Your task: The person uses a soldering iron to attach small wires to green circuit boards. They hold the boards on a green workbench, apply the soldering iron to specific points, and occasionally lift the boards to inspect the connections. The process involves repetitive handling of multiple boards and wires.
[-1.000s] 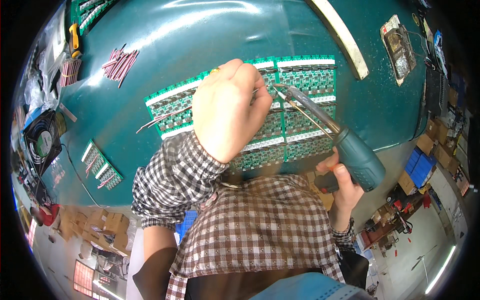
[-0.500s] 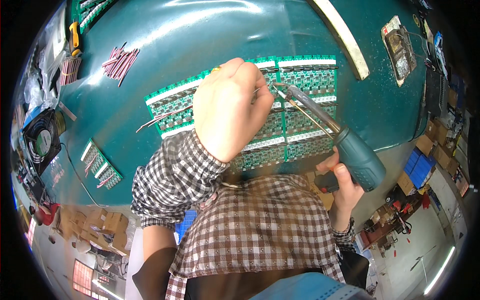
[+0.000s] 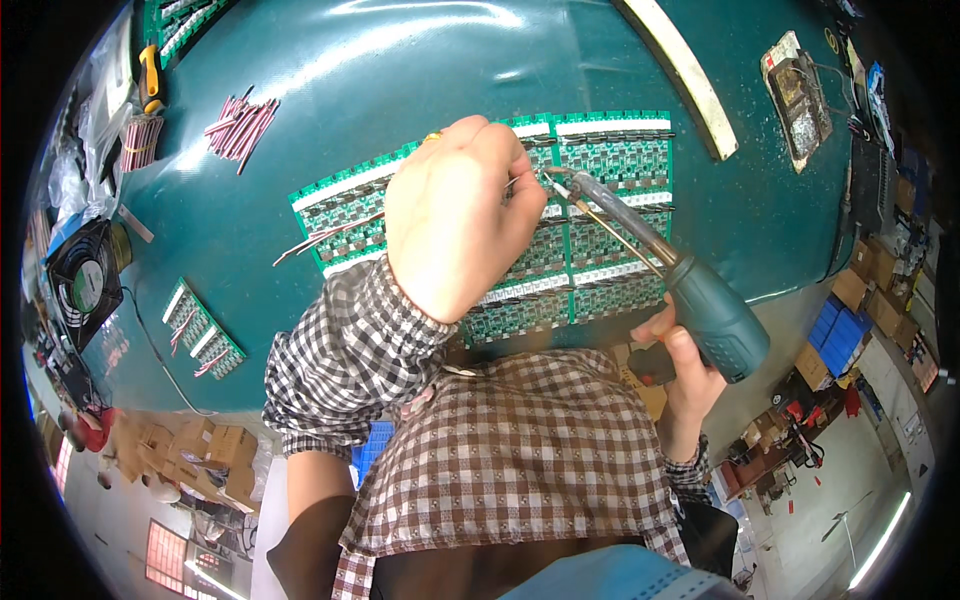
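Our left hand (image 3: 455,215), fingers curled in a pinch, hides part of the glossy green circuit board panel (image 3: 600,240); what it pinches we cannot tell. Our right hand (image 3: 685,375) grips the teal-handled soldering iron (image 3: 690,290); pink wire bundles (image 3: 240,122) lie well apart.

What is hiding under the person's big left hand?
Under the left hand lie green circuit boards on the teal table. Thin wires poke out beside it. What its fingers pinch is covered.

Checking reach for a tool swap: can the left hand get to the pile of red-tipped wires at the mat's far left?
Probably yes. The left hand rests on the green circuit boards, and bare teal mat lies between it and the wire pile. Whether it pinches anything is hidden.
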A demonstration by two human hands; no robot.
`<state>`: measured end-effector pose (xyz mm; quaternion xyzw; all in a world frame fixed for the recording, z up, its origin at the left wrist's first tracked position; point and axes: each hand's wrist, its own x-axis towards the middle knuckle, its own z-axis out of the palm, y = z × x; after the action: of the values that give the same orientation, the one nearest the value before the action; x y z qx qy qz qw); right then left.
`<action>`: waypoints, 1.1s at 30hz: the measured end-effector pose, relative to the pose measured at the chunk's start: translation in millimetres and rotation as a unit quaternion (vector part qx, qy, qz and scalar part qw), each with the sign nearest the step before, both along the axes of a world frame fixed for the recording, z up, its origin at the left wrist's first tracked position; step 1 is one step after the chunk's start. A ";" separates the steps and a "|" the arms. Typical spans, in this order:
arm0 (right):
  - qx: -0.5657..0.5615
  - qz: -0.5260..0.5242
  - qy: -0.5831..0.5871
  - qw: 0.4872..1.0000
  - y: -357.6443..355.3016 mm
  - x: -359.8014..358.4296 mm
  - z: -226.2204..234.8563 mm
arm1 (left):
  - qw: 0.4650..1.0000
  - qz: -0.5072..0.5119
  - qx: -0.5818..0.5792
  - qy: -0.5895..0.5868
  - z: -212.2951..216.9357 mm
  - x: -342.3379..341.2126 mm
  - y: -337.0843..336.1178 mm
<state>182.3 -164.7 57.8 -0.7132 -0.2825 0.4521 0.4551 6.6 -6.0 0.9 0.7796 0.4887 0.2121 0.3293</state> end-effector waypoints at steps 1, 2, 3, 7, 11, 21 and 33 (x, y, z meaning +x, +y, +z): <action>0.009 -0.005 0.012 1.000 0.2 0.4 -0.5 | 1.000 0.001 0.001 -0.002 -0.4 0.0 0.0; 0.019 -0.010 0.024 0.999 0.2 0.7 -0.8 | 1.000 0.001 0.003 0.003 -0.4 0.2 0.0; 0.016 -0.013 0.025 0.999 0.5 0.2 -0.3 | 1.000 0.000 0.005 0.008 -0.3 0.3 -0.1; 0.010 -0.020 0.025 0.999 1.6 -1.3 1.2 | 1.000 0.003 0.005 0.004 0.2 0.3 -0.1; 0.012 -0.011 0.022 1.000 1.0 -0.7 0.5 | 1.000 0.006 0.008 0.000 -1.1 0.9 -0.9; -0.018 0.021 -0.045 0.999 -0.1 -3.6 2.4 | 1.000 0.005 0.005 0.007 -0.1 0.4 -0.5; -0.030 0.015 -0.060 0.998 -2.1 -5.6 3.3 | 1.000 0.006 0.010 0.005 -0.7 0.9 -1.0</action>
<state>176.7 -166.9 61.1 -0.7480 -0.3065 0.4235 0.4089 7.4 -7.0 0.2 0.7808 0.4932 0.2147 0.3177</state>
